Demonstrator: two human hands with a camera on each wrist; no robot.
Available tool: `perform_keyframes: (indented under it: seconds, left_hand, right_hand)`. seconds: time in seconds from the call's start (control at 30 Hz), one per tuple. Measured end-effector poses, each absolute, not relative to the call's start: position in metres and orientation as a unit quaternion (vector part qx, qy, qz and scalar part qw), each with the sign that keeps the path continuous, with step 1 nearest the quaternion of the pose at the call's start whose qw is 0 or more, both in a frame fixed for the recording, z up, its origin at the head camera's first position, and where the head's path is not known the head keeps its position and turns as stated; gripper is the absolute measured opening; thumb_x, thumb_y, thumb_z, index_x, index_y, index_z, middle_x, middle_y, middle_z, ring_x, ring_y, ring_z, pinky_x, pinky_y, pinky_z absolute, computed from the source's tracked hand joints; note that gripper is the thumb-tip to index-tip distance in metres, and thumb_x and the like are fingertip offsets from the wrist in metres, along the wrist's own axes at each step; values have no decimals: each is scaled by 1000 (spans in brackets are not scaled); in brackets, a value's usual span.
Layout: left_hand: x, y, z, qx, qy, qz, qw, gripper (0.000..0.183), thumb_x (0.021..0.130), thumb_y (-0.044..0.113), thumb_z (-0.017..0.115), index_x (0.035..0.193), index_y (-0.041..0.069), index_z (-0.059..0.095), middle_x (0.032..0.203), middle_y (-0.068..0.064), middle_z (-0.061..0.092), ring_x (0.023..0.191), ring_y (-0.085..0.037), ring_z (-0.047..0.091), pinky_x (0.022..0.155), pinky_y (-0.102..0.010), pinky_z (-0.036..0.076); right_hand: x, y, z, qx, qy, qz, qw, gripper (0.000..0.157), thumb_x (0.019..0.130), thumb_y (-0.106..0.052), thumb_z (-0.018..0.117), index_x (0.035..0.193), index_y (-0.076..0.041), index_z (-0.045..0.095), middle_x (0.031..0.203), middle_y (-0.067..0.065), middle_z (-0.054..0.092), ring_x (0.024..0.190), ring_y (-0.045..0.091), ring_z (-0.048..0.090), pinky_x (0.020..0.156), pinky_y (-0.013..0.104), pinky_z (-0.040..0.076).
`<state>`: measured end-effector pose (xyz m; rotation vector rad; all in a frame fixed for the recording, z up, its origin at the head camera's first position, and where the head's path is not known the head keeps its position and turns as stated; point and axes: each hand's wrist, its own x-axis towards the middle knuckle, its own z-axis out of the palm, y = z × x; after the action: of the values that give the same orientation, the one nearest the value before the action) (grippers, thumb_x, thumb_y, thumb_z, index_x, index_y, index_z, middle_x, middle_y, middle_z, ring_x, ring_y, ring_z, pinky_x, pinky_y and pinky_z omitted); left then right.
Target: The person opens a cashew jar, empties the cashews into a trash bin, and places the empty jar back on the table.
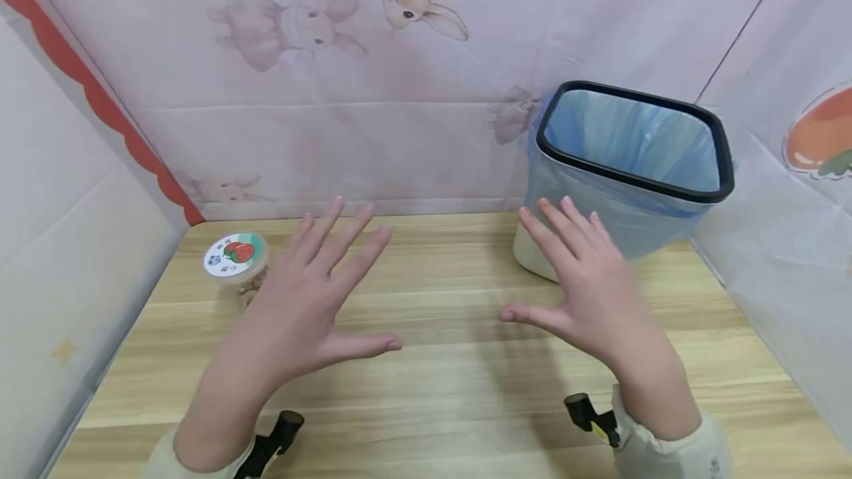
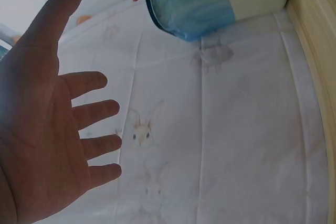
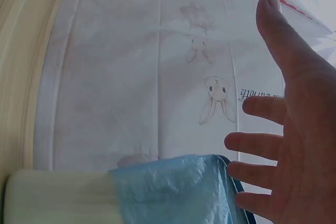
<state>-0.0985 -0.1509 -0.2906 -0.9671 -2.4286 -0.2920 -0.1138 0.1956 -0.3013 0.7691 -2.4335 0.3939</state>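
Observation:
My left hand [image 1: 302, 301] is held above the table with fingers spread and thumb out, its palm bare in the left wrist view. Just beyond its wrist side stands a small clear tub [image 1: 236, 261] with a strawberry picture on its lid and brownish pieces inside, partly hidden by the hand. My right hand [image 1: 592, 294], also spread and holding nothing, hovers in front of a cream waste bin [image 1: 532, 253]. The bin has a black rim [image 1: 632, 176] and a blue bag [image 1: 599, 205] lining it and folded over its outside.
The light wooden table [image 1: 426, 390] meets a pale fabric backdrop [image 1: 399, 146] printed with rabbits. More pale fabric walls [image 1: 73, 205] close off the left and right sides. A black wrist mount [image 1: 273, 442] sits at each cuff.

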Motion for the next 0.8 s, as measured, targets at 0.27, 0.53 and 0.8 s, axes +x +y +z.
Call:
perform_keyframes:
  seconds: [0.27,0.53,0.8]
  left_hand:
    - [-118,-114,-282,-421,-860,-140,254,95,83,74,60,156,18,36,162,-6,30,152,-33,21,120,-53,24]
    - [-131,-90,-277,-463,-838,-153,244,92,85,69,63,156,17,36,161,-7,32,150,-33,26,120,-49,27]
    - [-152,-60,-268,-496,-812,-159,263,90,85,64,67,154,14,39,157,-10,40,147,-34,32,120,-47,27]
  right_hand:
    - [-111,220,-280,275,-905,125,299,100,79,-85,48,150,-14,47,151,17,46,143,43,36,112,65,29]
    - [-112,242,-267,269,-899,108,329,96,82,-84,47,148,-14,50,147,19,50,138,48,41,114,64,28]
    - [-117,265,-261,259,-899,117,334,95,81,-82,51,149,-16,48,146,20,51,139,49,39,115,63,25]
